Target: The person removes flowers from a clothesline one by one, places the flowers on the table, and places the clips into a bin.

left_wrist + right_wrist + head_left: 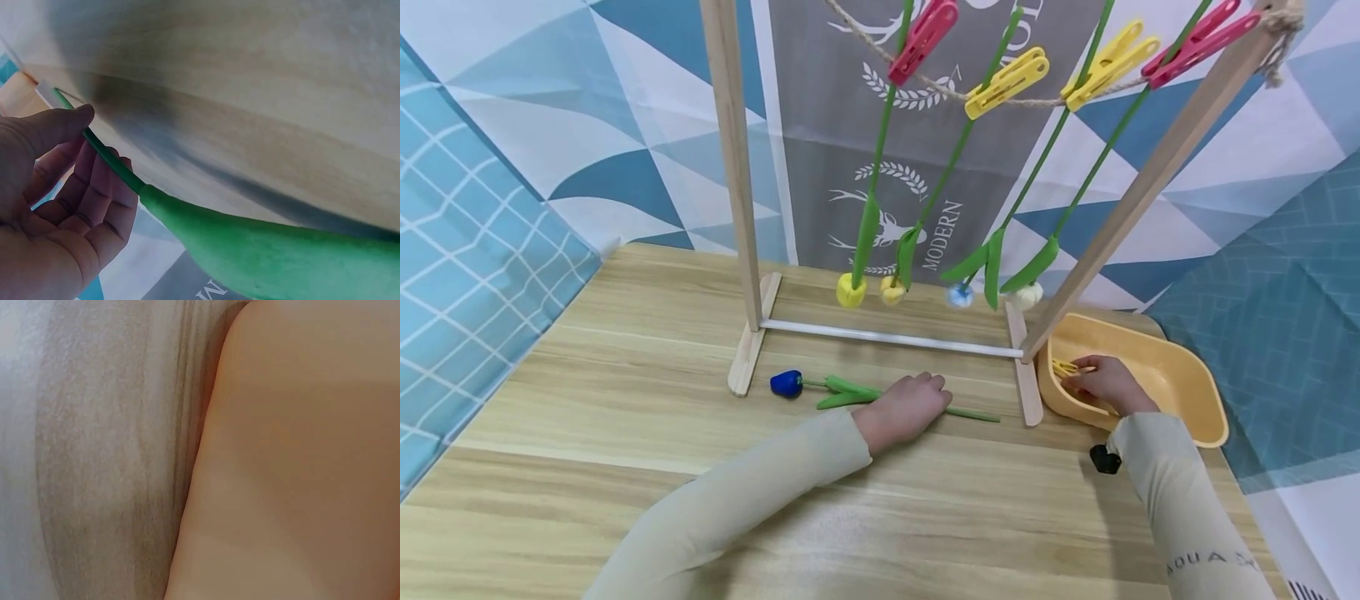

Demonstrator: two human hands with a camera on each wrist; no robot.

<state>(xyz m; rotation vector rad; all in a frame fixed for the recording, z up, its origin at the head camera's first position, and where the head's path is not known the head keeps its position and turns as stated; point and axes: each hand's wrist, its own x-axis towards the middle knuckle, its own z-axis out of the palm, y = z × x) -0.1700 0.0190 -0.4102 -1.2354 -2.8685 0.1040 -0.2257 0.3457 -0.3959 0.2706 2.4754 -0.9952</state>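
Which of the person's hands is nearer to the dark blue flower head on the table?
The left hand. It holds the green stem of this flower, to the right of the dark blue flower head. The right hand is farther right, inside the orange basin.

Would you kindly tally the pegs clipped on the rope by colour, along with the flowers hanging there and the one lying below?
Pink pegs: 2
Yellow pegs: 2
Hanging flowers: 4
Lying blue flower: 1
Total: 9
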